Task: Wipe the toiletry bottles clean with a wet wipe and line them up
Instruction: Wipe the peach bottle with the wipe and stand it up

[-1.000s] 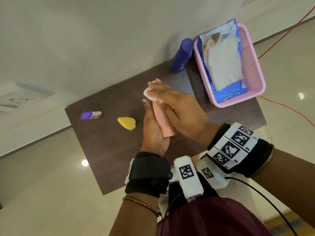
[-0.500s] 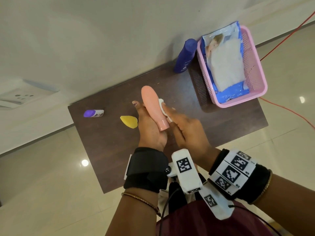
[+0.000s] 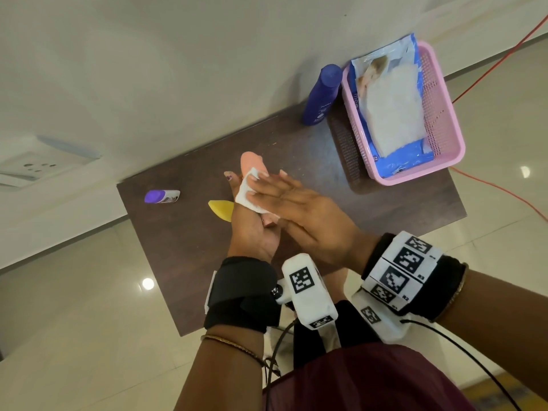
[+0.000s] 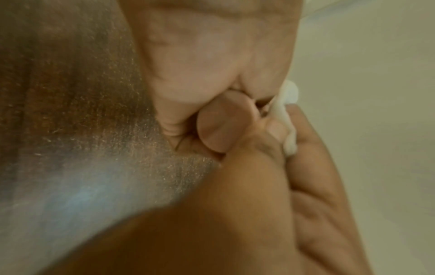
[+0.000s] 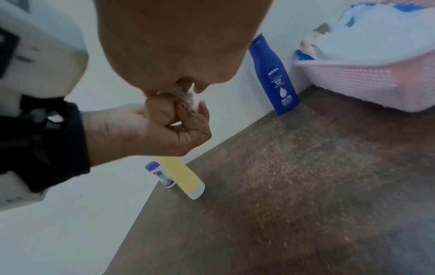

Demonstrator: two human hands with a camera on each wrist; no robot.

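Observation:
My left hand (image 3: 252, 232) grips a pink bottle (image 3: 248, 161) from below and holds it above the brown table (image 3: 192, 262). My right hand (image 3: 296, 209) lies over the bottle and holds a folded white wet wipe (image 3: 247, 194) against its upper half. In the left wrist view the right thumb and fingers pinch the wet wipe (image 4: 290, 119) round the pink bottle (image 4: 219, 126). A blue bottle (image 3: 321, 96) stands at the back. A yellow bottle (image 3: 221, 209) and a small purple-capped bottle (image 3: 162, 196) stand to the left.
A pink basket (image 3: 415, 177) with an open pack of wipes (image 3: 391, 114) sits at the table's back right, next to the blue bottle (image 5: 274, 74). A wall runs along the far edge. A red cable (image 3: 489, 185) crosses the floor on the right.
My right hand has slid the wipe from low on the bottle's side up over its upper half. The left hand keeps its grip on the bottle in nearly the same spot.

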